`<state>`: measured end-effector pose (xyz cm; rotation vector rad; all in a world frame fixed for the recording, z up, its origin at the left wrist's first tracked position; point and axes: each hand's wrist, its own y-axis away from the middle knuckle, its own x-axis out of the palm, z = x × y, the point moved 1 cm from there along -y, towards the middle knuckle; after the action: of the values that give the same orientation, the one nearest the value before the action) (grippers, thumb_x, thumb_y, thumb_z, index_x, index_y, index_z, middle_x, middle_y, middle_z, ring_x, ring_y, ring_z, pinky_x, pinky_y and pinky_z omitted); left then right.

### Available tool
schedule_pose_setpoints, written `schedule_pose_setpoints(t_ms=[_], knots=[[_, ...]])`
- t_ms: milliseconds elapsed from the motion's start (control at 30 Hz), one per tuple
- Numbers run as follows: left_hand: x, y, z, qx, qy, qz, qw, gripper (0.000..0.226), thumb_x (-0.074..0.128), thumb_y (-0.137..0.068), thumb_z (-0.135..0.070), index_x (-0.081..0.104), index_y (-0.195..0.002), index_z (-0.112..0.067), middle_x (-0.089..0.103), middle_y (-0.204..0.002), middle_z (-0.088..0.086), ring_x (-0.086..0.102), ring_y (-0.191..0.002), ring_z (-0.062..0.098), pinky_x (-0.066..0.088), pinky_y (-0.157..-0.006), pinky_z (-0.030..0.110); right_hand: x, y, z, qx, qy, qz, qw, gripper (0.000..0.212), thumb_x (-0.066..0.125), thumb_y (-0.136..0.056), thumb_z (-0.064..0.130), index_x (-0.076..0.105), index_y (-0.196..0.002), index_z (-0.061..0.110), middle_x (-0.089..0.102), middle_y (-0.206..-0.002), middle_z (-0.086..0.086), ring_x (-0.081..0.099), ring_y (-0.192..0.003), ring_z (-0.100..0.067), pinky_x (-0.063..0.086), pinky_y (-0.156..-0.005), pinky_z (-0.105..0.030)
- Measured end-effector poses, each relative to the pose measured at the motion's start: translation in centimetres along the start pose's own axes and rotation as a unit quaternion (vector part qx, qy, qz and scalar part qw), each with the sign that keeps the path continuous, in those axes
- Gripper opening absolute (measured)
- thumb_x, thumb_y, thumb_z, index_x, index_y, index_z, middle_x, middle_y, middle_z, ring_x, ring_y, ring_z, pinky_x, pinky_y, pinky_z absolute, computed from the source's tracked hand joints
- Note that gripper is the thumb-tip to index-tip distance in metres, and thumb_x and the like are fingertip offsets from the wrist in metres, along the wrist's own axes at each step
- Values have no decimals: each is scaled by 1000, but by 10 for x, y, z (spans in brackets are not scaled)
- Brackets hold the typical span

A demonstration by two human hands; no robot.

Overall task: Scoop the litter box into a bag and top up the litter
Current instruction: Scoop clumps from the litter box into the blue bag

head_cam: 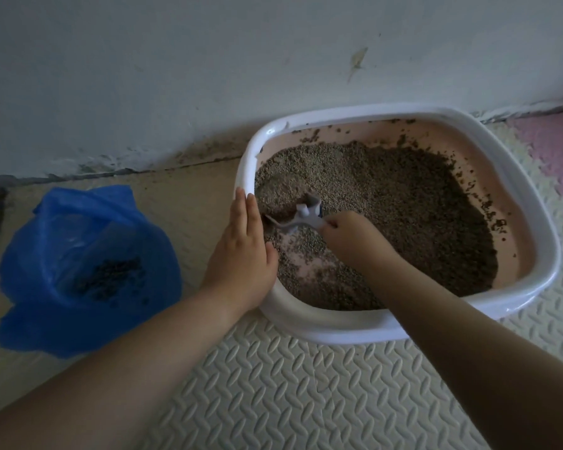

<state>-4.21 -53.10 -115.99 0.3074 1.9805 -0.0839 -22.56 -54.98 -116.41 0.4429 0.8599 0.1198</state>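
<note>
A white-rimmed litter box [533, 203] with a pink inside stands against the wall, holding grey-brown litter [387, 203]. Near its left side the litter is scraped away and the pink bottom shows. My right hand [348, 235] grips the handle of a grey scoop [301, 216], whose blade is dug into the litter by the left wall. With straight fingers, my left hand [241, 251] rests flat on the box's left rim. An open blue plastic bag [78, 264] sits on the floor to the left, with dark clumps inside.
The box stands on cream embossed foam floor mats [273, 384], with a pink mat [553, 157] at the far right. A scuffed white wall [208, 76] runs directly behind the box and bag. Bare floor shows between the bag and the box.
</note>
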Motion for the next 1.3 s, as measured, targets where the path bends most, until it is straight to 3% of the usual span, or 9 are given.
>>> schedule_pose_setpoints(t_ms=[100, 233, 400, 567, 700, 867, 1133, 1300], knots=[[1, 0, -1, -5, -1, -2, 1000, 71, 31, -96, -29, -12, -150, -11, -24, -157, 3, 25, -141, 25, 42, -98, 32, 15, -24, 11, 13, 32, 0, 999, 31, 35, -101, 25, 45, -73, 14, 40, -65, 0, 34, -53, -12, 29, -48, -25], [1, 0, -1, -4, -5, 0, 1000, 71, 31, -96, -29, -11, -150, -12, -25, -156, 2, 30, -138, 26, 42, -96, 32, 25, -35, 6, 30, 56, -21, 998, 39, 31, -103, 24, 26, -65, 24, 36, -68, 0, 33, -57, -11, 36, -64, -29], [0, 1, -1, -9, -5, 1, 1000, 71, 31, -97, -30, -13, -150, -14, -27, -156, 0, 33, -136, 25, 44, -93, 31, 21, -39, -5, 20, -11, -53, 998, 34, 33, -103, 33, 45, -83, 9, 44, -66, -2, 40, -53, -15, 26, -45, -29], [0, 1, -1, -5, -4, 0, 1000, 71, 31, -97, -30, -13, -150, -14, -27, -156, -1, 32, -137, 25, 43, -93, 30, 2, -26, -6, 0, -67, -51, 996, 42, 32, -103, 40, 40, -74, 10, 38, -60, -2, 32, -48, -16, 25, -46, -27], [1, 1, 1, -6, 1, -1, 1000, 71, 31, -97, -30, -13, -150, -15, -26, -156, -2, 40, -130, 26, 46, -83, 28, -15, 9, -21, -23, -97, -92, 991, 45, 35, -100, 47, 43, -71, 13, 40, -62, -5, 35, -52, -18, 25, -49, -29], [1, -1, 1, -9, -6, 8, 1000, 72, 32, -97, -30, -12, -150, -13, -25, -156, -2, 50, -116, 27, 48, -76, 30, -26, 39, -39, -5, -119, -127, 985, 44, 40, -99, 44, 51, -77, 7, 45, -63, -4, 39, -53, -16, 31, -51, -31], [-2, 0, -1, -15, -14, 10, 1000, 72, 33, -97, -30, -13, -150, -13, -26, -156, -1, 48, -118, 26, 46, -76, 28, -33, 65, -30, -24, -122, -148, 981, 41, 42, -98, 42, 49, -73, 11, 41, -60, -4, 36, -51, -15, 27, -49, -29], [-3, 0, -2, -15, -9, 15, 1000, 73, 33, -98, -29, -15, -150, -13, -27, -155, -2, 46, -122, 25, 47, -82, 29, -32, 66, -26, -32, -131, -139, 981, 19, 47, -97, 40, 57, -103, 24, 55, -65, -3, 47, -54, -16, 33, -49, -29]])
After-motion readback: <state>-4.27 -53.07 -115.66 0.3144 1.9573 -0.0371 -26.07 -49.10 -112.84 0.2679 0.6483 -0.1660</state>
